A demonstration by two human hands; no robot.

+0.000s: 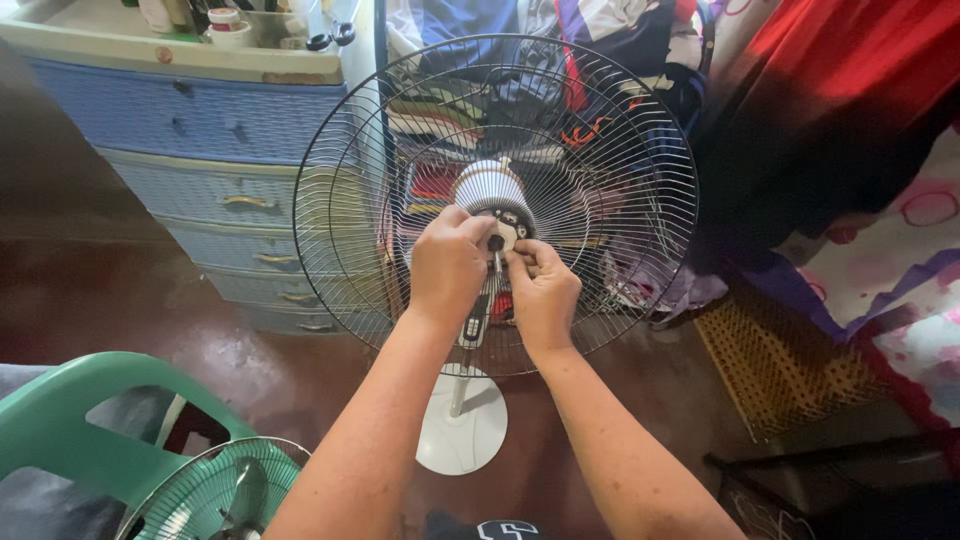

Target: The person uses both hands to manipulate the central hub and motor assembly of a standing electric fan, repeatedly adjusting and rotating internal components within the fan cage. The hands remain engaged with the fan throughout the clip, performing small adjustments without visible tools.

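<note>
Both hands, left hand (447,262) and right hand (541,290), pinch together on the motor shaft (496,243) at the rear fan guard's (330,200) centre. A slip there could scrape fingers on wire or rock the stand.

Few here. Small white jar w/ red lid (224,20) and pale bottles (157,12) on top of blue drawer unit (190,110), upper left. Dark oblong control panel w/ small markings (472,326) on fan pole, just below hands. No signs, no screens.
</note>
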